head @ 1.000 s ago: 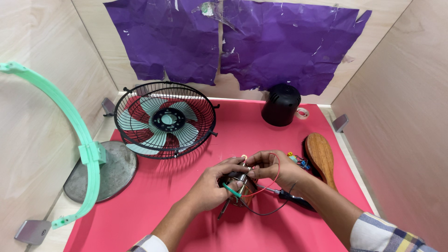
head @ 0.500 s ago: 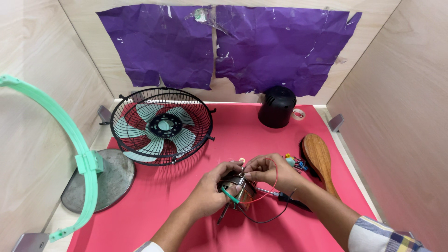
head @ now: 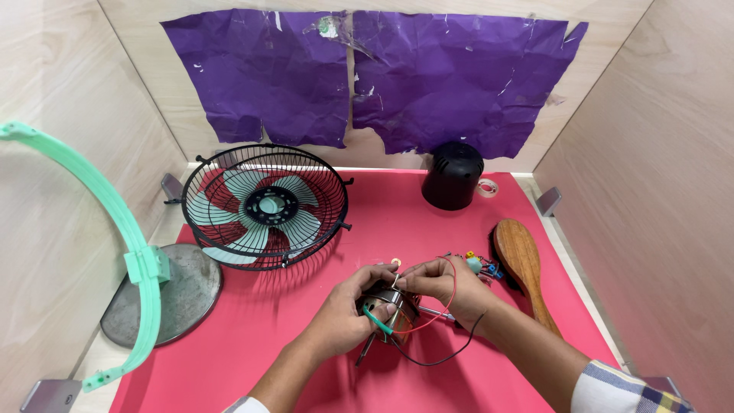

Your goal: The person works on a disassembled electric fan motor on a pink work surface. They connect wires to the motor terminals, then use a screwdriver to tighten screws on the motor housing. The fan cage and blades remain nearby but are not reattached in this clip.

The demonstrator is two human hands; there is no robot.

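Observation:
My left hand point(head: 344, 313) and my right hand point(head: 447, 289) meet over a small dark fan motor point(head: 388, 304) lying on the red mat point(head: 252, 344). Both hands grip the motor, fingers pinched at its top. Red, green and black wires point(head: 428, 336) loop out from it across the mat. A thin metal shaft sticks out of the motor toward the right. Most of the motor body is hidden under my fingers.
A black wire fan guard with pale green blades point(head: 266, 206) leans at the back left. A grey round base with a mint green arc stand point(head: 145, 264) sits left. A black motor cover point(head: 453, 176), tape roll point(head: 487, 186), wooden brush point(head: 522, 264) and small connectors point(head: 478, 264) lie right.
The camera view has shifted a little downward and closer. My hands have stayed on the motor, with only small finger movement.

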